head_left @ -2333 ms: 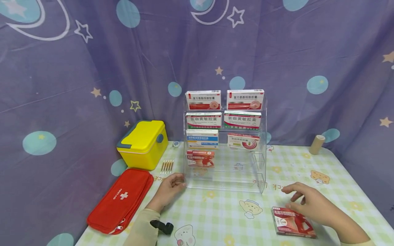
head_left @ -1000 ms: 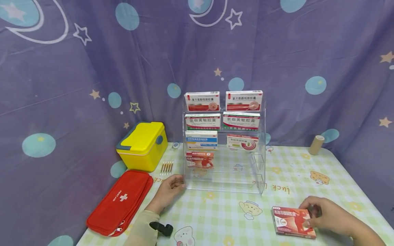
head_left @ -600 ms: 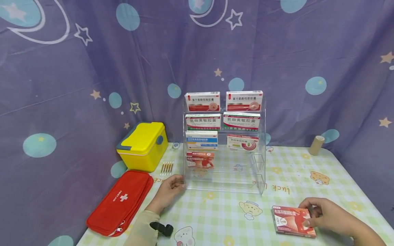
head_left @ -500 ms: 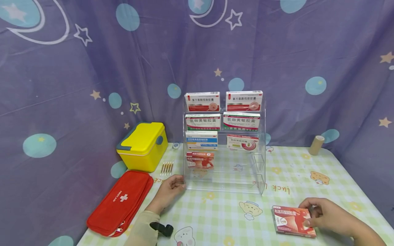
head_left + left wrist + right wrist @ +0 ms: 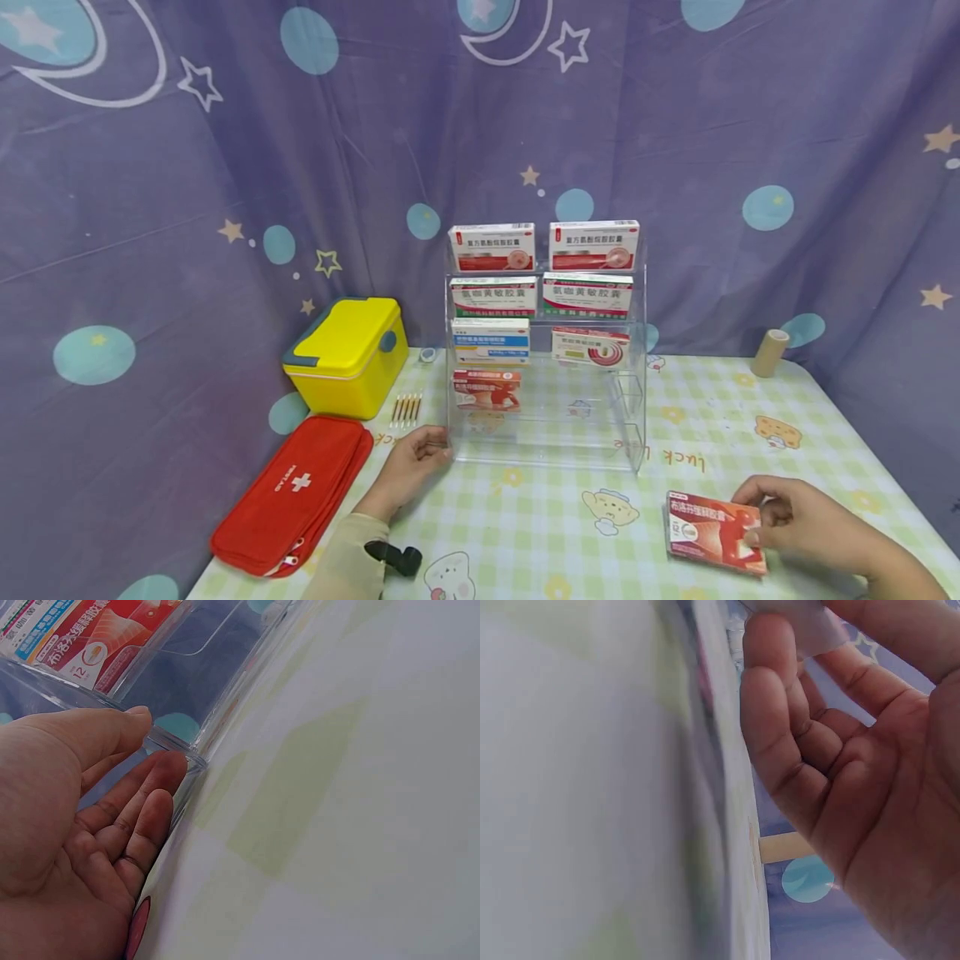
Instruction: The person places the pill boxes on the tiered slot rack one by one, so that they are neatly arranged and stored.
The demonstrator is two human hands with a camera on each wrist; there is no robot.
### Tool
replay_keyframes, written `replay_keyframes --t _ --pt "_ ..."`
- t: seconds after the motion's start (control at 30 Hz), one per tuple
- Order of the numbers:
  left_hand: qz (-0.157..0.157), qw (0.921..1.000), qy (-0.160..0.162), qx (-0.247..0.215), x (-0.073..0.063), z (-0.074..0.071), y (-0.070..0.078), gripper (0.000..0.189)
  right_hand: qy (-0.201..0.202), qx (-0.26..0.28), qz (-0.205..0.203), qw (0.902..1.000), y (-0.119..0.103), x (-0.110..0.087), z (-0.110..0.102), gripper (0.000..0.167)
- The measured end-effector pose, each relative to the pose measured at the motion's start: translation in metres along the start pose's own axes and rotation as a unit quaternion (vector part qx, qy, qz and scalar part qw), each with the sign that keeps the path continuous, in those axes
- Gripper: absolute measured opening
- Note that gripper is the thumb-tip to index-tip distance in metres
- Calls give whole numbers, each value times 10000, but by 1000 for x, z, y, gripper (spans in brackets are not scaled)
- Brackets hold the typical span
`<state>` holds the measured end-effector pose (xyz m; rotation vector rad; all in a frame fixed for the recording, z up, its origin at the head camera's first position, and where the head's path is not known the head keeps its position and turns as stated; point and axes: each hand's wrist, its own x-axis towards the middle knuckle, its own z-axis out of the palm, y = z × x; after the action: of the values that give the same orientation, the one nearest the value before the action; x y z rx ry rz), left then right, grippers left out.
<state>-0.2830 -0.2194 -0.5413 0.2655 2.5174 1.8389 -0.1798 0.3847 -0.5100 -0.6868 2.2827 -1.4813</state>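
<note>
In the head view, my right hand (image 5: 813,521) pinches the right end of a red medicine box (image 5: 708,532) between thumb and fingers. The box is tilted, its far edge raised off the tablecloth. The right wrist view shows its curled fingers (image 5: 769,712) and only a small blurred corner of the box. My left hand (image 5: 411,468) lies at the lower left corner of a clear acrylic display stand (image 5: 555,460), its loosely bent fingers touching the side. A similar red box (image 5: 487,392) stands in the stand's lower left, also visible in the left wrist view.
Several medicine boxes fill the upper tiers, among them a blue-and-white box (image 5: 492,343). At left are a yellow case (image 5: 348,358), a red first-aid pouch (image 5: 292,496) and several thin brown vials (image 5: 406,410). A cardboard tube (image 5: 770,353) stands at back right.
My right hand came down onto the red box, gripped its right end, and has now tipped it up slightly from the table. My left hand has stayed at the stand.
</note>
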Motion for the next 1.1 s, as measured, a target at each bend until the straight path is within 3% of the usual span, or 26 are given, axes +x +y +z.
replay_keyframes --t 0.2,0.37,0.5,0.7,0.87,0.97,1.1 --pt "-8 10000 -24 12 1 0 1 37 325 191 -104 9992 -8 -5 -7 21" --pt "-36 10000 -27 52 1 0 2 38 1377 -403 -36 9896 -27 -4 -7 24" --pt "-27 10000 -30 61 1 0 1 38 2335 -1404 -41 9621 -54 5 -3 25" --pt "-41 10000 9 17 0 0 2 38 3113 -2367 -601 9184 -106 42 1 20" --pt "-111 9999 13 -31 0 0 2 38 3529 -2854 -1242 8824 -141 87 9 24" --pt "-89 10000 25 -18 0 0 1 38 3642 -3172 -1510 8625 -150 115 12 25" --pt "-84 10000 32 -19 0 1 2 37 3676 -3413 -1475 8524 -150 143 15 23"
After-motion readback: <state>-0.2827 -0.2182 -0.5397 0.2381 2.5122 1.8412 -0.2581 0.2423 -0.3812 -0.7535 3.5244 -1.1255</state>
